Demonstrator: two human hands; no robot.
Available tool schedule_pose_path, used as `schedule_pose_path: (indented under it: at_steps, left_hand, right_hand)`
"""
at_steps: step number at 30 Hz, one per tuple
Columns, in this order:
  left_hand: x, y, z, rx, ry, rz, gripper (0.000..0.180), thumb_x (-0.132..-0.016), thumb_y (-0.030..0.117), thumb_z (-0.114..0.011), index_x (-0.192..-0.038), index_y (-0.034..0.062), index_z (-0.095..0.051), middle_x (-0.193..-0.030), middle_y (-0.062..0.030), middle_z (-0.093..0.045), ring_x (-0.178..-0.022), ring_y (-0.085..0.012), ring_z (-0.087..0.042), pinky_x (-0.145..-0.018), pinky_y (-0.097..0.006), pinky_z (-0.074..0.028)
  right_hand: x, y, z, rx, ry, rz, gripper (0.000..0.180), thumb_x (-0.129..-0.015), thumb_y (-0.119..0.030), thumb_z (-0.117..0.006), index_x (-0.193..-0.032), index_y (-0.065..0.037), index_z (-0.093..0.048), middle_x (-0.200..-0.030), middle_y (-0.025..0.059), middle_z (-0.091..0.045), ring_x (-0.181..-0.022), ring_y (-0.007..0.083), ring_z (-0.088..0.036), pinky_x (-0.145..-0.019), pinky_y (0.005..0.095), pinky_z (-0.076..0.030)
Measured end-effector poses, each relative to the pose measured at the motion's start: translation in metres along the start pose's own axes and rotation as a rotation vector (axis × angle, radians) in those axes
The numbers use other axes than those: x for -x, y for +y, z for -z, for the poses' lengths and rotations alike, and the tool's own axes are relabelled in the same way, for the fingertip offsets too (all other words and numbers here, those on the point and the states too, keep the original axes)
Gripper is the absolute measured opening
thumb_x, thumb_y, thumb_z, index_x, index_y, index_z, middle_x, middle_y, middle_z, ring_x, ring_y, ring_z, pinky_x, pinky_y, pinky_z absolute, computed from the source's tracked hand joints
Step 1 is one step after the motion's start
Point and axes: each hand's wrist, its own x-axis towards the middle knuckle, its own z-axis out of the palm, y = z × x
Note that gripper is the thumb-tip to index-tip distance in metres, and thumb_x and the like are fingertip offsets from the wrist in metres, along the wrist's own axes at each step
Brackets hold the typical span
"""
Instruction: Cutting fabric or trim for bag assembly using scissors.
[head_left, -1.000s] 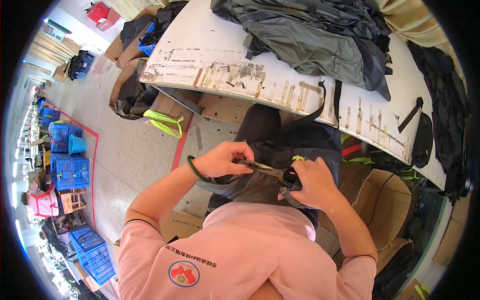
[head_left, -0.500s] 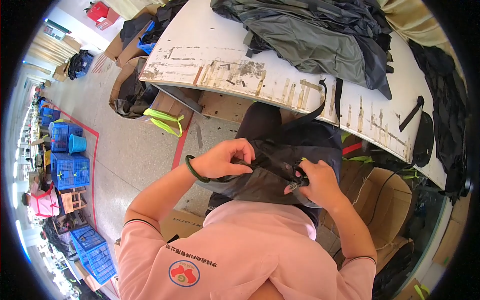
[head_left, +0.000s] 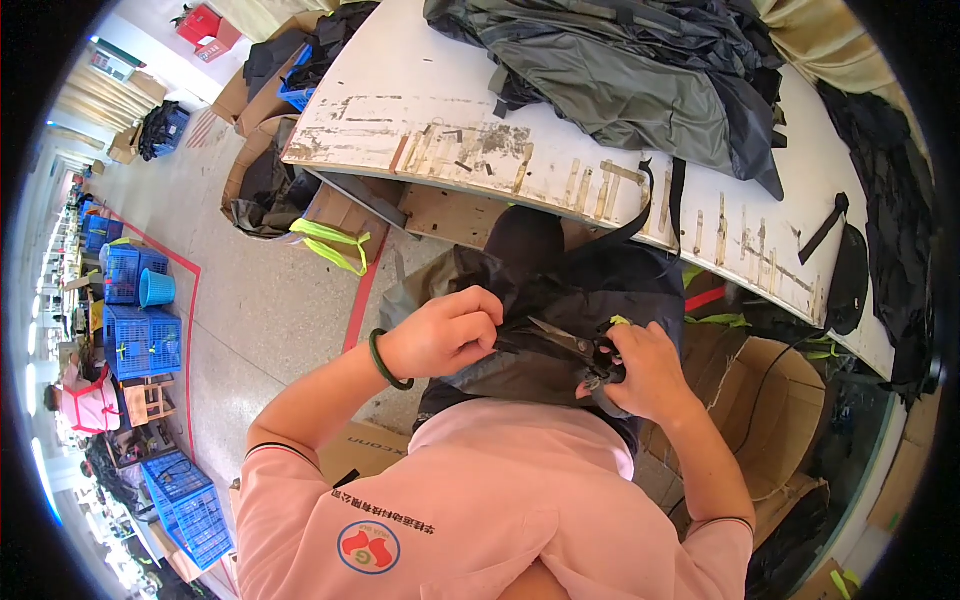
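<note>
A dark fabric item, a bag or garment [head_left: 570, 300], lies in my lap below the table edge. My left hand [head_left: 445, 330], with a green band on its wrist, pinches a fold of the fabric at its left side. My right hand [head_left: 645, 370] grips black-handled scissors [head_left: 575, 345] whose blades point left toward my left hand's fingers, just above the fabric. A black strap [head_left: 640, 220] runs from the fabric up over the table edge.
A worn white table [head_left: 420, 100] carries a heap of grey and black fabric [head_left: 640, 70] and loose black straps [head_left: 825, 230]. Cardboard boxes [head_left: 780, 400] stand at my right and under the table. Blue crates [head_left: 130, 310] line the floor at the left.
My right hand has drawn slightly right and the scissors now point at the pinched fold. My left hand keeps its grip on the fabric in about the same place.
</note>
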Motion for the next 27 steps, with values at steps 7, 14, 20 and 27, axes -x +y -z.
schedule_pose_path:
  at_steps: [7,14,20,27]
  left_hand:
    - [-0.008,-0.001,0.005,0.504,-0.055,0.535,0.016,-0.079,0.002,-0.071,-0.084,0.0048,-0.057,-0.084,-0.0022,-0.061,-0.080,-0.0106,-0.056,-0.067,-0.026,-0.047]
    - [-0.011,-0.012,0.006,0.957,-0.111,0.790,0.020,-0.081,-0.005,-0.068,-0.099,0.0013,-0.065,-0.095,-0.0004,-0.064,-0.088,-0.0067,-0.058,-0.080,-0.022,-0.047]
    - [-0.012,-0.012,0.000,1.052,-0.088,0.838,0.020,-0.080,-0.006,-0.068,-0.099,-0.0003,-0.065,-0.095,-0.0027,-0.066,-0.087,-0.0080,-0.061,-0.080,-0.023,-0.049]
    - [-0.011,-0.010,-0.003,1.071,-0.087,0.841,0.021,-0.079,-0.006,-0.069,-0.099,-0.0007,-0.065,-0.093,-0.0023,-0.067,-0.084,-0.0078,-0.061,-0.079,-0.022,-0.049]
  right_hand:
    - [0.013,0.015,-0.012,0.008,-0.006,0.024,0.050,-0.061,-0.031,-0.082,-0.092,-0.006,-0.053,-0.079,0.0103,-0.060,-0.079,0.0301,-0.058,-0.068,0.0371,-0.037]
    - [0.004,-0.002,0.007,0.122,0.053,-0.009,0.050,-0.058,-0.029,-0.082,-0.091,-0.005,-0.054,-0.082,0.0115,-0.060,-0.081,0.0299,-0.058,-0.071,0.0374,-0.036]
    - [-0.004,-0.008,0.009,0.160,0.042,0.069,0.050,-0.058,-0.031,-0.082,-0.089,-0.004,-0.055,-0.081,0.0113,-0.060,-0.079,0.0282,-0.057,-0.072,0.0371,-0.034]
    - [-0.010,-0.013,0.011,0.198,0.062,0.094,0.058,-0.054,-0.041,-0.085,-0.088,-0.006,-0.054,-0.081,0.0074,-0.059,-0.078,0.0262,-0.057,-0.073,0.0359,-0.033]
